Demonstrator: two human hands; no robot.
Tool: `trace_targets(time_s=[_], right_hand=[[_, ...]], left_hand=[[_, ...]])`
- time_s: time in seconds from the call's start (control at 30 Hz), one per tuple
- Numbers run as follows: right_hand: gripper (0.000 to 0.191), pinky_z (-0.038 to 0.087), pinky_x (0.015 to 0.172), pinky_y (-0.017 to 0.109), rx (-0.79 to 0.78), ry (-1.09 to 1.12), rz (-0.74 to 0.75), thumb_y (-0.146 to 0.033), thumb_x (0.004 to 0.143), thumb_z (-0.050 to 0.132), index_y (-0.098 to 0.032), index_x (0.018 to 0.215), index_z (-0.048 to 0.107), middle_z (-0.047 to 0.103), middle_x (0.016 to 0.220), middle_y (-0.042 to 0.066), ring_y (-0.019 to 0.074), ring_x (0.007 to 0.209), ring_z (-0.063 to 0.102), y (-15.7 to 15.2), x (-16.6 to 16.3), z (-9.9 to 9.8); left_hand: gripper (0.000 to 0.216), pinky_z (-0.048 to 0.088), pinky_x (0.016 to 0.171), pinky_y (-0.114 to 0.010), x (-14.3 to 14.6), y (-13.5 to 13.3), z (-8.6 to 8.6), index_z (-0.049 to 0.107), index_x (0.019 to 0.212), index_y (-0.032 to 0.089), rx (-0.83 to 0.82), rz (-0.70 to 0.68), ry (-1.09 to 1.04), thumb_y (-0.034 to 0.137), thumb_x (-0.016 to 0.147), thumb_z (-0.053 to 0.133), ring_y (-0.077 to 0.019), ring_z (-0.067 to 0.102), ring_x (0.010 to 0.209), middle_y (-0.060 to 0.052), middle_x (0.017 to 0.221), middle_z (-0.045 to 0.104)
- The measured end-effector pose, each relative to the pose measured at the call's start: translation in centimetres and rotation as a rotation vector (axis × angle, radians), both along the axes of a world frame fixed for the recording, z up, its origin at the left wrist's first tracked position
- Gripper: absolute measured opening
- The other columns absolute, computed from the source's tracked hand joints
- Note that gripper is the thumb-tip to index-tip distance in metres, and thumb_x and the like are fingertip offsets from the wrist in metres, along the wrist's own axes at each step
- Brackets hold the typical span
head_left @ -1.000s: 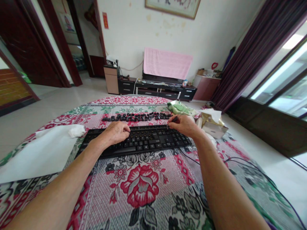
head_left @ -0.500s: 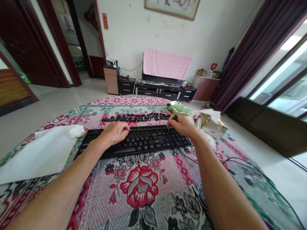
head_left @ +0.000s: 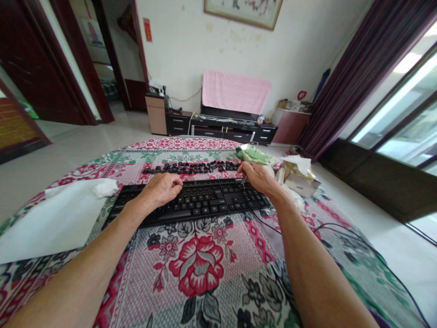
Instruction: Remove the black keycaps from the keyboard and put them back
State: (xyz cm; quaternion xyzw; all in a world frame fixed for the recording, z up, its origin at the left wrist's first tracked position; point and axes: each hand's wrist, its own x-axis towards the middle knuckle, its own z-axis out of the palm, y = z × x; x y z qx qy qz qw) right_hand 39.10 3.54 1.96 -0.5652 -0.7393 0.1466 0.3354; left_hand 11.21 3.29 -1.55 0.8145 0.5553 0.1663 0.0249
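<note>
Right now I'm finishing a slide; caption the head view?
Right hand with a slim tool and left hand at a computer keyboard, loose keycaps strewn behind.

The right hand [head_left: 257, 176] has changed its hold on the thin tool [head_left: 243, 180]. In the 2 earlier pictures a dark end stuck out by the fingers [head_left: 246, 167]; now that end no longer shows there, and more of the silver part is visible below the fingers, pointing down at the keyboard [head_left: 234, 195]. Against the keyboard, the silver part has moved slightly right, closer to the number keys. The view has swung a little, so the worktop [head_left: 201, 266] sits slightly further left.
</note>
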Motion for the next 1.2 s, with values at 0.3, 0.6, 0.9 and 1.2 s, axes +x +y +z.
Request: trace_targets(time_s=[0.3, 0.6, 0.9, 1.2], right_hand=[[0.019, 0.045, 0.052, 0.025, -0.318, 0.122, 0.145, -0.026, 0.067, 0.043, -0.014, 0.08, 0.05, 0.055, 0.061, 0.005, 0.0122, 0.055, 0.053, 0.3, 0.9, -1.1], [0.024, 0.046, 0.055, 0.027, -0.327, 0.114, 0.215, -0.027, 0.066, 0.047, -0.014, 0.086, 0.05, 0.059, 0.066, 0.005, 0.012, 0.057, 0.053, 0.2, 1.6, -1.1], [0.022, 0.046, 0.053, 0.027, -0.315, 0.114, 0.23, -0.026, 0.064, 0.05, -0.015, 0.083, 0.051, 0.059, 0.066, 0.005, 0.0117, 0.055, 0.052, 0.6, 1.9, -1.4], [0.021, 0.044, 0.051, 0.025, -0.344, 0.107, 0.264, -0.025, 0.062, 0.051, -0.015, 0.081, 0.053, 0.058, 0.064, 0.004, 0.01, 0.053, 0.05, 0.2, 1.9, -1.0]], left_hand=[[0.026, 0.034, 0.054, -0.022, 0.1, -0.1, 0.1, 0.062, 0.074, 0.024, 0.014, 0.039, 0.022, 0.029, 0.064, 0.039, -0.0143, 0.053, 0.06, 0.001, 0.063, 0.061], [0.026, 0.033, 0.057, -0.02, -0.7, -0.1, 1.0, 0.063, 0.075, 0.021, -0.101, 0.002, 0.001, 0.031, 0.063, 0.041, -0.0119, 0.053, 0.061, 0.002, 0.066, 0.062], [0.026, 0.032, 0.054, -0.02, -1.0, -0.1, 0.9, 0.062, 0.075, 0.02, -0.089, 0.024, -0.026, 0.031, 0.064, 0.041, -0.0108, 0.05, 0.055, 0.002, 0.058, 0.059], [0.027, 0.031, 0.054, -0.021, -1.0, -0.1, 1.0, 0.063, 0.072, 0.021, -0.112, 0.01, -0.032, 0.032, 0.063, 0.04, -0.0122, 0.05, 0.057, 0.0, 0.06, 0.059]])
